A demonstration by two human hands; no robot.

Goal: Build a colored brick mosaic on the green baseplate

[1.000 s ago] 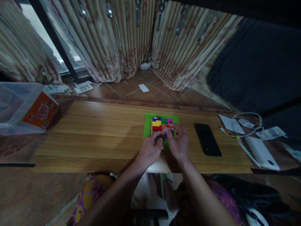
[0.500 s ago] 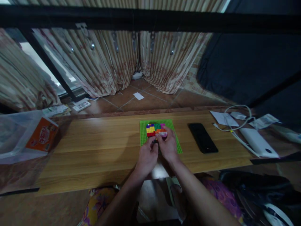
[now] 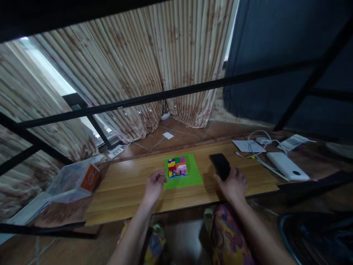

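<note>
A green baseplate [image 3: 196,172] lies on the wooden board, carrying a block of small multicoloured toy bricks [image 3: 178,167] in yellow, red, purple, green, orange and pink. My left hand [image 3: 154,184] is at the plate's left edge, its fingers loosely bent and a little apart, with nothing visible in them. Farther right, my right hand [image 3: 234,186] grips the near end of a black smartphone [image 3: 220,163], thumb on the left side and fingers on the right. That hand covers the phone's lower part.
A clear plastic bin [image 3: 68,184] with an orange packet [image 3: 91,178] stands left of the wooden board [image 3: 124,191]. To the right lie a white power bank [image 3: 286,166], looped white cables [image 3: 261,160] and papers [image 3: 248,146]. A black metal bar [image 3: 187,89] crosses beyond the board, before curtains.
Both hands have come off the bricks. My right hand has moved right and taken hold of the smartphone; my left has moved to the plate's left edge. The view has tilted.
</note>
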